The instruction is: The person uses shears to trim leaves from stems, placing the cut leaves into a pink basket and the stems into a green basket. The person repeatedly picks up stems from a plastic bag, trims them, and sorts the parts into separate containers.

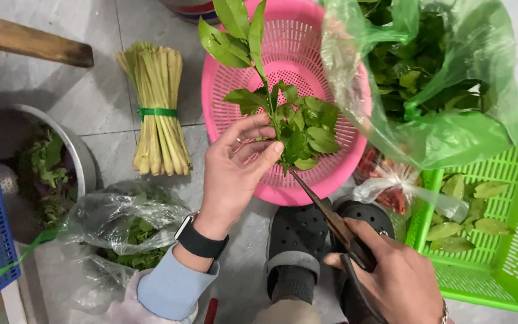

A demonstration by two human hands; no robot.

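While a leafy sprig (pixel 271 102) is being pinched by the left hand (pixel 235 168) over the pink basket (pixel 307 48), scissors (pixel 325 210) are being gripped by the right hand (pixel 391 276).

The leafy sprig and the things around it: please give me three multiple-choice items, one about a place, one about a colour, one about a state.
1. Where does the bundle of lemongrass lie?
A. in the pink colander
B. on the floor, left of the pink colander
C. in the green basket

2. What colour is the basket at the right?
A. green
B. blue
C. pink

3. What does the left hand do?
A. rests flat on the floor
B. holds the scissors
C. pinches the leafy sprig

Answers: 1 B, the bundle lies on tiles beside the colander. 2 A, its lattice is bright green. 3 C, its fingers close on the sprig while the right hand holds the scissors.
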